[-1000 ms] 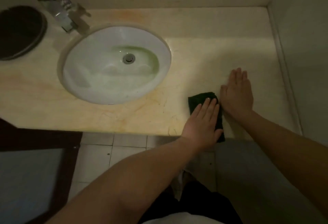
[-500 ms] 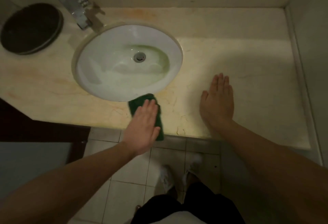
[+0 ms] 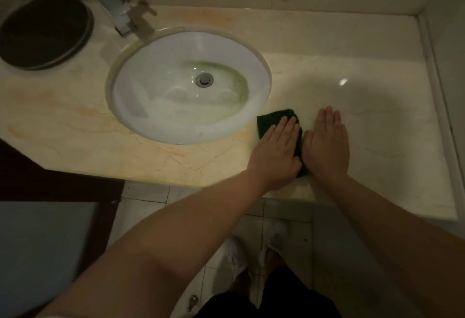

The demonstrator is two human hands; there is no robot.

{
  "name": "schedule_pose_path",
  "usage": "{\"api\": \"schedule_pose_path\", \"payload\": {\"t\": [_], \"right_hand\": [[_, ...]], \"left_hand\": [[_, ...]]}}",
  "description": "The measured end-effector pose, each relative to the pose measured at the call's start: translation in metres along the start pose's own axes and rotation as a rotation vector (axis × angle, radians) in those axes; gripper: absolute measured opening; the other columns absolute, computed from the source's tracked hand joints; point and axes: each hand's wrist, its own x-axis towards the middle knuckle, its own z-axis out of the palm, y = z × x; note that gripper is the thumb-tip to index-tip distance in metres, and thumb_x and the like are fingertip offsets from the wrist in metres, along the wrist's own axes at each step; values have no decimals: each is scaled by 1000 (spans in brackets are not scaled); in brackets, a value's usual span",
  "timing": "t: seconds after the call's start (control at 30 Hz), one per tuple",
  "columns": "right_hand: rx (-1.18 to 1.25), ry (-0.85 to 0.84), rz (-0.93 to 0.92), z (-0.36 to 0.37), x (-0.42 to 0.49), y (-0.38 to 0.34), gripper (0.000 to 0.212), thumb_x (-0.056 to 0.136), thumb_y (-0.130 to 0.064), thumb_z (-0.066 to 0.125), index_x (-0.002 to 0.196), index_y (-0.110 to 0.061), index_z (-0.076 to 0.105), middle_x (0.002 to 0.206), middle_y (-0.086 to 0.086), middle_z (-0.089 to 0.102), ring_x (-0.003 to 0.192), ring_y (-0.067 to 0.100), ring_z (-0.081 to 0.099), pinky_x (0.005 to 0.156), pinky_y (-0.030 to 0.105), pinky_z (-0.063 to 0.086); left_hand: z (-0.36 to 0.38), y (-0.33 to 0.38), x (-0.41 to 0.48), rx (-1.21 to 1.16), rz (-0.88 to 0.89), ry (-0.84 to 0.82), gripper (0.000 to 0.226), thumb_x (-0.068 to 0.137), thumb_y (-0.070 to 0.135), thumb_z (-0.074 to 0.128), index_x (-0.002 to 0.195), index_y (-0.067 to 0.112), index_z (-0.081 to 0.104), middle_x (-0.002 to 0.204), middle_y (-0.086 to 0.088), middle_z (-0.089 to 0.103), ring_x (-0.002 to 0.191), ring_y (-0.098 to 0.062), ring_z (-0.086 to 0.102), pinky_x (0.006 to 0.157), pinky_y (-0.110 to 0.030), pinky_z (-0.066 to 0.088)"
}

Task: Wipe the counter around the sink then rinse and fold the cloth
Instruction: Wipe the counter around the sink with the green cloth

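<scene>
The left hand (image 3: 275,149) lies flat, fingers together and straight, pressing the dark green cloth (image 3: 270,121) onto the counter (image 3: 75,121) just right of the sink (image 3: 161,96), at its front rim. The cloth is a small folded pad; only its far end and a strip along its right edge show past the hand. The right hand (image 3: 327,144) rests palm down, fingers together, on bare counter just right of the cloth, holding nothing, its thumb side touching or nearly touching the cloth's edge.

The job looks to be in its first stage: wiping. No water runs from the tap (image 3: 120,3) behind the sink, and the basin looks dry apart from a greenish stain near the drain (image 3: 204,80). Which parts are already wiped cannot be told from the surface. Left to do, as I judge it: any unwiped counter beside and behind the sink, then rinsing and folding.
</scene>
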Motion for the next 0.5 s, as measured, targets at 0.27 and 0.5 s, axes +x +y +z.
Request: {"api": "schedule_pose_path", "payload": {"t": [0.27, 0.5], "right_hand": [[-25, 32, 20, 3, -6, -4, 69, 94, -36, 22, 153, -2, 12, 161, 16, 12, 149, 30, 11, 121, 42, 11], [-4, 11, 57, 4, -23, -33, 69, 95, -34, 29, 152, 1, 12, 161, 19, 11, 149, 33, 9, 121, 44, 10]], "left_hand": [[-12, -65, -42, -17, -108, 35, 72, 92, 36, 32, 152, 3, 13, 161, -13, 14, 148, -28, 11, 121, -40, 9], [-15, -159, -146, 54, -222, 43, 69, 92, 33, 28, 152, 2, 16, 159, -16, 19, 148, -28, 13, 121, -43, 11]]}}
